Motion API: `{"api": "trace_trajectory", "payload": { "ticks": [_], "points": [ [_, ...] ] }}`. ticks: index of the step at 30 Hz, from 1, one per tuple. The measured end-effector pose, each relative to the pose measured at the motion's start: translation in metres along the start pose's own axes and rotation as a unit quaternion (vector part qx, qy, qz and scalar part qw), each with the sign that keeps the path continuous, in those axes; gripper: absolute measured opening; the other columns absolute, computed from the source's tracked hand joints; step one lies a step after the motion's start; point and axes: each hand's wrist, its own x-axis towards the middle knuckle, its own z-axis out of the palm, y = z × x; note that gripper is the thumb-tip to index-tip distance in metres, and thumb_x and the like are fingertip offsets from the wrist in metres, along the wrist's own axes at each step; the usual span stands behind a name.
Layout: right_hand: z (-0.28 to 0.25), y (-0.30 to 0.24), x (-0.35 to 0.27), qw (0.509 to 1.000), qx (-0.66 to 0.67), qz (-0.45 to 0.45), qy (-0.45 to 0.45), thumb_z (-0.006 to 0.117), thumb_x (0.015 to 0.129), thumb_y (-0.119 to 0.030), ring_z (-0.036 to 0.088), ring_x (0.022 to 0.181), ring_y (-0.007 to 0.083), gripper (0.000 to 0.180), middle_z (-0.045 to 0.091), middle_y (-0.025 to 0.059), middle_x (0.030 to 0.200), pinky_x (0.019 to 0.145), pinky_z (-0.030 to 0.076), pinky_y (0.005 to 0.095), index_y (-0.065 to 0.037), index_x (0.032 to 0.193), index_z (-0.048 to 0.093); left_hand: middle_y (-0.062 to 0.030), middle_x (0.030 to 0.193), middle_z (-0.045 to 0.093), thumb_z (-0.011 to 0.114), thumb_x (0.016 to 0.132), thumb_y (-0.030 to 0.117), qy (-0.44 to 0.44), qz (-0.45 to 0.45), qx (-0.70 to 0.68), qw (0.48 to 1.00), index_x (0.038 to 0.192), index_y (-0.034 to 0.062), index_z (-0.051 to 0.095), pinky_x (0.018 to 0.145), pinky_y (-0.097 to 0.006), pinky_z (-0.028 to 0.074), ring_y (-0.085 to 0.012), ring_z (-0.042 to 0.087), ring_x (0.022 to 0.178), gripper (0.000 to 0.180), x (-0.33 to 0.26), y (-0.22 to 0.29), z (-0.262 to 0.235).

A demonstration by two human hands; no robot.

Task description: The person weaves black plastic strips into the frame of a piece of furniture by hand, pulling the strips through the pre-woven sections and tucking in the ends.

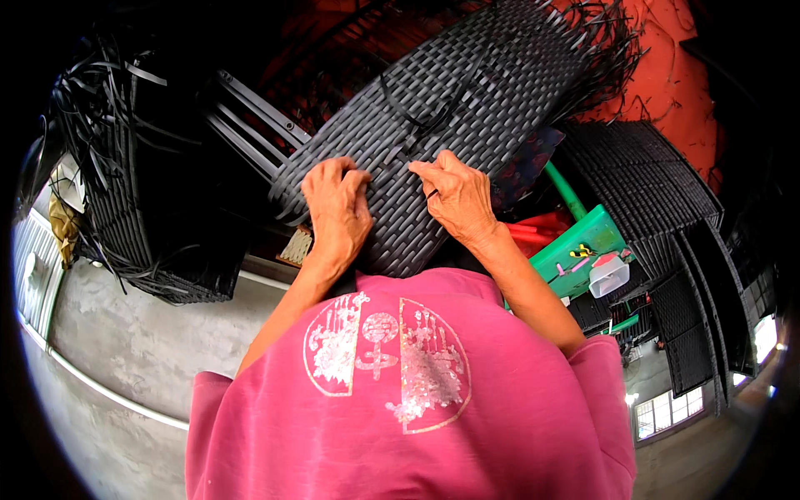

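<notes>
On the lap, against the pink shirt (417, 417): black woven panel (450, 100), long axis running up-right away from both hands. Left hand (337, 204) and right hand (457, 196) both pinch closed on loose black strips (398, 158) at near edge, equally close.

- Both hands pressed on a big black woven panel (450, 100).
- The left hand (337, 208) curled its fingers over the weave.
- The right hand (458, 196) pinched a thin black strip (398, 158).
- A green stool (583, 250) stood near the panel's right edge.
- Loose black strips (108, 92) hung at the left.
</notes>
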Motion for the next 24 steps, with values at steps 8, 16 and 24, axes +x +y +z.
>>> {"api": "trace_trajectory", "payload": {
  "ticks": [8,16,24],
  "points": [
    [0.003,0.005,0.007,0.993,-0.07,-0.049,-0.084,0.058,0.075,0.002,0.058,0.065,0.0272,0.038,0.05,0.0081,0.082,0.055,0.049,0.0385,-0.018,0.107,0.065,-0.0089,0.107,0.056,0.066,0.068,-0.002,0.016,-0.005,0.009,1.0,0.093,0.0086,0.064,0.092,-0.043,0.034,-0.0312,0.048,0.108,0.027,-0.032,0.001,-0.017],
    [0.001,0.01,0.024,0.983,-0.037,-0.03,-0.179,0.052,0.077,-0.003,0.06,0.071,0.033,0.033,0.057,0.0113,0.082,0.064,0.049,0.0442,-0.015,0.105,0.063,-0.0054,0.098,0.053,0.067,0.073,0.006,-0.051,-0.009,0.071,0.996,0.096,0.0137,0.067,0.093,-0.045,0.027,-0.0275,0.046,0.103,0.025,-0.011,0.014,-0.012],
    [0.001,0.005,0.057,0.953,-0.044,-0.024,-0.299,0.05,0.075,-0.009,0.064,0.081,0.0367,0.03,0.067,0.0186,0.084,0.073,0.05,0.0453,-0.009,0.101,0.066,-0.0046,0.096,0.054,0.065,0.072,0.004,-0.086,-0.003,0.092,0.992,0.093,0.013,0.067,0.095,-0.046,0.027,-0.0277,0.045,0.104,0.023,-0.004,0.013,0.0]
  ]
}}
